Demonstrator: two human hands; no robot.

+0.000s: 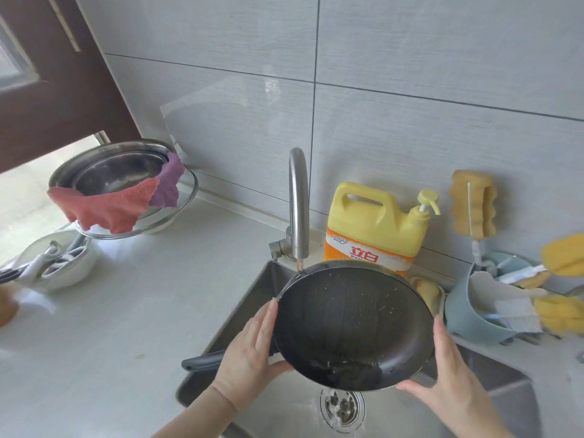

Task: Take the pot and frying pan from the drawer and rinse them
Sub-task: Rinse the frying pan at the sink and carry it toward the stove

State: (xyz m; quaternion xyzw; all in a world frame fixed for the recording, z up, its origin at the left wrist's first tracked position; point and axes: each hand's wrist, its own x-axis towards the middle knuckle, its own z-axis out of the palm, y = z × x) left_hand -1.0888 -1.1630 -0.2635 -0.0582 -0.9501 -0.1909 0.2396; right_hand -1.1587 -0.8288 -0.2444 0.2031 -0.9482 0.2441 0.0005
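Note:
A black frying pan (350, 324) is tilted towards me over the steel sink (493, 387), its inside wet and speckled with drops. My left hand (249, 352) grips its left rim, fingers behind and thumb under the lower edge. My right hand (448, 368) grips the right rim the same way. The pan's dark handle (202, 363) sticks out to the left behind my left hand. The faucet (298, 200) ends just above the pan's upper left rim. A steel pot (117, 170) stands at the back left on the counter.
Red and purple cloths (107, 207) hang over the pot, which rests on a glass lid (186, 197). A yellow detergent jug (376, 222) stands behind the sink. A blue holder (467, 314) with sponges and brushes is at the right. A white bowl (53, 263) with utensils sits far left. The drain (343, 406) lies below the pan.

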